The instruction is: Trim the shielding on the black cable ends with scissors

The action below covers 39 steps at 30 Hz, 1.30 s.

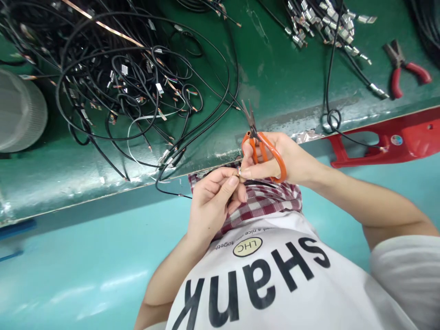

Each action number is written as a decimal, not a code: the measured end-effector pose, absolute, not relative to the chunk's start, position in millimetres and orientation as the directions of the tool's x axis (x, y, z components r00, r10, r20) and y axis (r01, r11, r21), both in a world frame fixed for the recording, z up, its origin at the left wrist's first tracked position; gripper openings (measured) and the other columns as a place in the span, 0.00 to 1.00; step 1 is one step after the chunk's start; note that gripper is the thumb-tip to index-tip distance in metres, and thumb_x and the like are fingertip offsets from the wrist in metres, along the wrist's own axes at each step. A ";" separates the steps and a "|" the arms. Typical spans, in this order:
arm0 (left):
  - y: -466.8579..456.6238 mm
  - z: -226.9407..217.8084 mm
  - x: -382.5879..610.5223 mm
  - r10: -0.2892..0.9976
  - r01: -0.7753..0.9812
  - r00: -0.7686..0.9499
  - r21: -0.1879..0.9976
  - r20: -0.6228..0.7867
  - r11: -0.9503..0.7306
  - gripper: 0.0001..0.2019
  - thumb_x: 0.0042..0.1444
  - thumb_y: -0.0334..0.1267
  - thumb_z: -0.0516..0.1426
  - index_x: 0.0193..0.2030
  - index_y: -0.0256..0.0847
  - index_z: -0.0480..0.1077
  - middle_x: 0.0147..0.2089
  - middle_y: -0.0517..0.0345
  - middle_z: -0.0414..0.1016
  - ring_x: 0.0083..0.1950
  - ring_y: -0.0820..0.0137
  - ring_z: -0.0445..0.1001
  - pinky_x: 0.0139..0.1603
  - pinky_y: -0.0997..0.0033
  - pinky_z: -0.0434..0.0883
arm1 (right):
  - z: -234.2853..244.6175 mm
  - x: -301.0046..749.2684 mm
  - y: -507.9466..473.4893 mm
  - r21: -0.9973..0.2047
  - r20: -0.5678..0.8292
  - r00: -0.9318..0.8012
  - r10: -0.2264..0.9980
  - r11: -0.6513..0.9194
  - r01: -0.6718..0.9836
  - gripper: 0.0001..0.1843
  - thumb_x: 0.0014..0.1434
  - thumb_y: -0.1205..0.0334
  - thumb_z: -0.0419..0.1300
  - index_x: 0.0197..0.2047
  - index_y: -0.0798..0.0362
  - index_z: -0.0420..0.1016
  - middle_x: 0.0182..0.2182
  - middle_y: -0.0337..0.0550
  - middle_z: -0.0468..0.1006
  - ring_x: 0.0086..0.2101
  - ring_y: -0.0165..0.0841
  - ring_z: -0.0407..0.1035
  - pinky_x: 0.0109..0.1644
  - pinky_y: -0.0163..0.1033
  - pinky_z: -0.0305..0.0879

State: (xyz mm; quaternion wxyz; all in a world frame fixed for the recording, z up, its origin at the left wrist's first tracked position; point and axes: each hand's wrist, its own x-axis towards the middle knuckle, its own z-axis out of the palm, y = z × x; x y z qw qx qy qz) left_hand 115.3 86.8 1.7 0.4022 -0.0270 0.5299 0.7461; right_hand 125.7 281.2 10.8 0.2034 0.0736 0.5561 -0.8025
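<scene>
My left hand [211,201] is closed in a pinch on the stripped end of a thin black cable [256,183], held just in front of my chest. My right hand [275,158] has its fingers through the orange handles of a pair of scissors [261,144], blades pointing up and away toward the bench. Its thumb and forefinger also pinch the same cable tip where small coloured wires show. Both hands touch at the cable end, below the edge of the green workbench [275,78].
A big tangle of black cables [130,87] with bare ends lies on the bench's left. Cables with metal connectors [323,23] lie at upper right, beside red-handled pliers [404,68]. A translucent container [19,112] stands far left. A red plastic piece [388,142] sits under the bench edge.
</scene>
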 end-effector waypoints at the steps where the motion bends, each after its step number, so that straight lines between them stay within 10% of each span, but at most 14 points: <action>1: 87.0 2.4 114.9 0.575 -0.641 -0.666 0.759 -0.475 -0.116 0.10 0.62 0.42 0.59 0.40 0.36 0.71 0.24 0.58 0.71 0.20 0.82 0.59 0.18 0.83 0.53 | 10.9 125.3 281.5 -0.867 -0.343 -0.907 -0.245 -0.288 0.406 0.18 0.49 0.67 0.73 0.36 0.54 0.68 0.30 0.38 0.77 0.29 0.27 0.70 0.32 0.31 0.68; 16: 82.9 0.0 109.3 0.607 -0.659 -0.639 0.743 -0.472 -0.116 0.09 0.60 0.41 0.61 0.39 0.37 0.72 0.23 0.59 0.68 0.24 0.80 0.64 0.21 0.82 0.52 | 14.6 123.1 288.9 -0.946 -0.277 -0.953 -0.123 -0.138 0.293 0.17 0.46 0.70 0.73 0.34 0.55 0.69 0.28 0.36 0.76 0.29 0.26 0.70 0.32 0.30 0.66; 29: 84.6 1.0 110.3 0.499 -0.560 -0.757 0.812 -0.422 -0.164 0.03 0.57 0.34 0.64 0.37 0.38 0.75 0.28 0.57 0.74 0.24 0.82 0.67 0.21 0.86 0.57 | 8.0 139.6 299.6 -0.913 -0.059 -0.993 -0.101 0.408 0.013 0.08 0.59 0.61 0.66 0.38 0.57 0.76 0.32 0.39 0.76 0.32 0.29 0.67 0.36 0.32 0.63; 39: 87.1 -1.2 110.3 0.444 -0.439 -0.820 0.894 -0.360 -0.086 0.06 0.55 0.33 0.65 0.35 0.35 0.72 0.26 0.59 0.74 0.21 0.81 0.67 0.22 0.82 0.66 | 5.2 146.8 274.0 -0.984 -0.131 -0.991 0.007 -0.121 0.129 0.18 0.50 0.60 0.75 0.36 0.54 0.71 0.34 0.41 0.78 0.35 0.33 0.74 0.40 0.36 0.72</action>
